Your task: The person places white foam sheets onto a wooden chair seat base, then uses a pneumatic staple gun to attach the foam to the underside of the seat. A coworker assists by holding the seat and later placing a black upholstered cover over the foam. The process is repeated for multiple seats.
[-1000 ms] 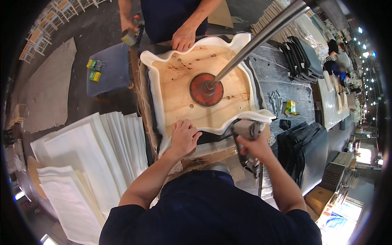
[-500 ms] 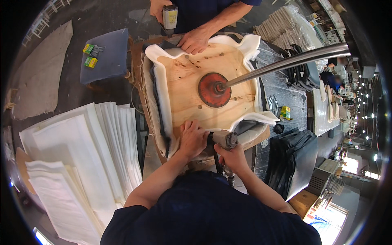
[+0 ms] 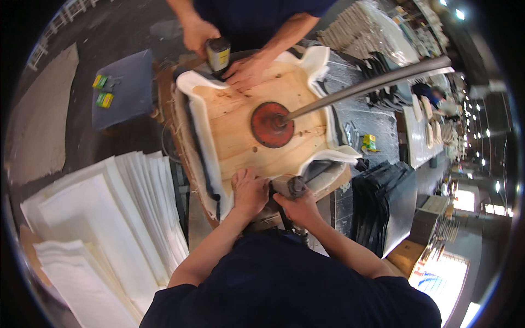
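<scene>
A wooden seat panel [image 3: 229,131] lies in front of me, ringed by white padding [image 3: 199,117] and a dark cover [image 3: 192,136]. My left hand [image 3: 251,192] presses at its near edge, fingers bent over the wood onto the folded cover; the cloth beneath is mostly hidden. Beside it my right hand [image 3: 299,209] grips a grey staple gun [image 3: 290,186], nose against the near edge. Across from me, a co-worker's hand [image 3: 198,36] holds another staple gun [image 3: 218,54] at the far left edge, while their other hand [image 3: 246,72] presses the cover there.
A red round plate [image 3: 272,124] with a slanting metal pole [image 3: 372,87] sits on the panel. White padding sheets [image 3: 104,202] stand at left, black covers [image 3: 383,202] at right. A blue-grey pad [image 3: 123,90] holds small boxes [image 3: 105,100]. Another box [image 3: 369,142] lies right.
The whole view has shifted a little. The co-worker's staple gun has come down to the far edge, close to their other hand. My hands stay at the near edge, staple gun slightly tilted.
</scene>
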Action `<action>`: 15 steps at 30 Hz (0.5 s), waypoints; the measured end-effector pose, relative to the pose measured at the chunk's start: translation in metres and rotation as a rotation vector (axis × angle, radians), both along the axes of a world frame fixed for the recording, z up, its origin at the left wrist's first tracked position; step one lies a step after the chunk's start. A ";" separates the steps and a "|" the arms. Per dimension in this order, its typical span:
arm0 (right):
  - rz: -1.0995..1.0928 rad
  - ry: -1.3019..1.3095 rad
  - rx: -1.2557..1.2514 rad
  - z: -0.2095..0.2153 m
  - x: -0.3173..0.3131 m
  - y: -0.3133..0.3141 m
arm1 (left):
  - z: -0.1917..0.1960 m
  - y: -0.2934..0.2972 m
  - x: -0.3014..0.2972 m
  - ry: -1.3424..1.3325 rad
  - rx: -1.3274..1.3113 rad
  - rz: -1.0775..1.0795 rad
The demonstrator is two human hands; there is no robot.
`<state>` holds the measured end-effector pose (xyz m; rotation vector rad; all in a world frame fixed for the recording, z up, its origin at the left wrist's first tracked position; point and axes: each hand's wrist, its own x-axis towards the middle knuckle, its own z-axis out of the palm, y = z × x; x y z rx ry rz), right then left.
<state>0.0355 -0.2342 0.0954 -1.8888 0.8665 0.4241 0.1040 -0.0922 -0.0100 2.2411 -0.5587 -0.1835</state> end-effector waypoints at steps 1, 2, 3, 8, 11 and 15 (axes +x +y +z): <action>0.019 -0.026 -0.021 0.000 0.001 0.000 | 0.001 0.000 0.000 0.005 0.029 -0.010; 0.038 -0.052 -0.044 0.001 0.002 0.001 | 0.001 0.000 0.001 -0.007 0.038 -0.013; 0.066 -0.073 -0.096 0.004 0.002 0.001 | 0.002 -0.002 0.000 -0.018 0.046 -0.018; -0.212 -0.211 0.232 0.013 -0.040 -0.020 | 0.011 -0.013 0.006 -0.041 0.055 0.038; -0.304 -0.346 0.197 0.005 -0.073 -0.060 | 0.023 -0.051 0.003 -0.186 -0.162 -0.189; -0.378 -0.410 0.193 -0.001 -0.073 -0.109 | 0.024 -0.099 0.007 -0.164 -0.081 -0.291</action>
